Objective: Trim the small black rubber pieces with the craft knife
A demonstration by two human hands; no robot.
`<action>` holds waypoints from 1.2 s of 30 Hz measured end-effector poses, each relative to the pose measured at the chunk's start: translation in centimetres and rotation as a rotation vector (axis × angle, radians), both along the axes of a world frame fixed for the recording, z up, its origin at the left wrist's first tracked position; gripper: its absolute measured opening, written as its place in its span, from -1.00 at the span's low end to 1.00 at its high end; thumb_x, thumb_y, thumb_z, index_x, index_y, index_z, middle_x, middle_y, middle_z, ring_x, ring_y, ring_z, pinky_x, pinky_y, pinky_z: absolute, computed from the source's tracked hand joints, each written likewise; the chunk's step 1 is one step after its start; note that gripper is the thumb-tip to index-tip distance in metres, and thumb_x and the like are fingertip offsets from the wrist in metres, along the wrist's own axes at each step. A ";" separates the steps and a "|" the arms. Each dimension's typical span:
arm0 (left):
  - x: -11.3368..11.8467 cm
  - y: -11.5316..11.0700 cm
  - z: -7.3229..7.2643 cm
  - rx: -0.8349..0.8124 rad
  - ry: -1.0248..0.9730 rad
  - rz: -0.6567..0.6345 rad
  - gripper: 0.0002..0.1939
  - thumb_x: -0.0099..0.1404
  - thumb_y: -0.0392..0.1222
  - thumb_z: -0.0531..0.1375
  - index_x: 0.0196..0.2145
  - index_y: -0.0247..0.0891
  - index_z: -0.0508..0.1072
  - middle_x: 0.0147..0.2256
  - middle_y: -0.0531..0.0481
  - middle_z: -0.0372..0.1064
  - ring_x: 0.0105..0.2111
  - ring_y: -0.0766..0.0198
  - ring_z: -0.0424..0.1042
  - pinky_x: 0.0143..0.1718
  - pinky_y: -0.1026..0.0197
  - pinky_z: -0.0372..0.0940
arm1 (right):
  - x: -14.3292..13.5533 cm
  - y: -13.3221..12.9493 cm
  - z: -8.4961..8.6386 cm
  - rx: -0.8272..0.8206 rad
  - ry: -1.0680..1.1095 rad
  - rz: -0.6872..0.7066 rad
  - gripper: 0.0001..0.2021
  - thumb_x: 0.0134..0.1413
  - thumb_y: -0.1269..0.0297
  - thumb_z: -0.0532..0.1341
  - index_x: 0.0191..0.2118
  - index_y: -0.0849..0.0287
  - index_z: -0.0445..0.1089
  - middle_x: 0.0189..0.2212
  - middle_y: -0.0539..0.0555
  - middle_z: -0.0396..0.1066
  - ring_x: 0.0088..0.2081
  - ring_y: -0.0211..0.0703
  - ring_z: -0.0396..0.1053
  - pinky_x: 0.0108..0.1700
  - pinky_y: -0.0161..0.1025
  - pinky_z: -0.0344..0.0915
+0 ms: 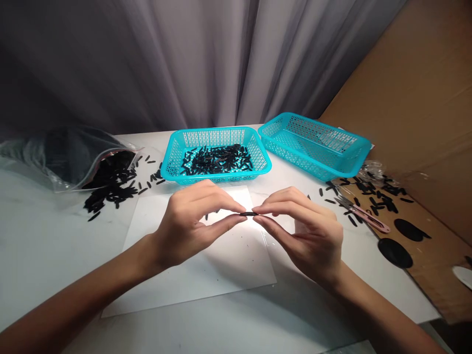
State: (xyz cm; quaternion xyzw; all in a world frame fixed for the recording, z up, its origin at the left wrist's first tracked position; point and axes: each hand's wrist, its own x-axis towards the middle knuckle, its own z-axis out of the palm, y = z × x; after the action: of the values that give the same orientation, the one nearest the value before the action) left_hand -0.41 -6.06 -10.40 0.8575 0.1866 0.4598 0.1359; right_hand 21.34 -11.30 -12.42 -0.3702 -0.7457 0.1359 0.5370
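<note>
A small, thin black piece [249, 214] is held level above a white sheet [177, 285]. My left hand [195, 219] pinches its left end between thumb and fingers. At the other end, my right hand [306, 228] pinches it the same way. Just behind the hands stands a blue basket [217, 179] with many similar black pieces lying in it. A few black pieces are partly visible on the sheet behind the fingers of my left hand.
A second blue basket [302, 160] stands at the back right. Black pieces [114, 182] spill from a clear plastic bag [66, 157] at left. Pink-handled scissors [370, 220], more pieces and two black ovals [395, 252] lie at right. Cardboard [442, 260] lines the right side.
</note>
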 end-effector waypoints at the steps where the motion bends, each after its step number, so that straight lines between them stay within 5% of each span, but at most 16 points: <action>1: 0.0 -0.1 0.0 0.000 -0.008 -0.006 -0.87 0.30 -0.39 0.44 -0.22 -0.28 0.61 -0.34 0.03 0.66 -0.35 0.33 0.57 -0.27 0.24 0.45 | 0.0 0.0 0.0 0.008 0.003 0.008 -0.81 0.20 0.57 0.41 -0.13 0.17 0.59 -0.31 0.08 0.58 -0.25 -0.15 0.52 -0.20 -0.13 0.45; 36: 0.3 -0.5 0.7 0.032 -0.067 0.011 -0.87 0.28 -0.37 0.47 -0.26 -0.33 0.59 -0.38 0.00 0.65 -0.40 0.31 0.58 -0.33 0.20 0.45 | 0.1 -0.1 0.3 0.033 0.025 0.081 -0.83 0.23 0.57 0.38 -0.12 0.20 0.58 -0.30 0.09 0.58 -0.24 -0.15 0.50 -0.20 -0.12 0.42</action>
State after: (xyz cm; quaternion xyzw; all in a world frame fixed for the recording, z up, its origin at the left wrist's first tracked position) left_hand -0.11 -6.61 -9.67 0.8426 0.1793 0.4920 0.1258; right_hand 21.47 -11.45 -12.07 -0.3289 -0.7555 0.1501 0.5463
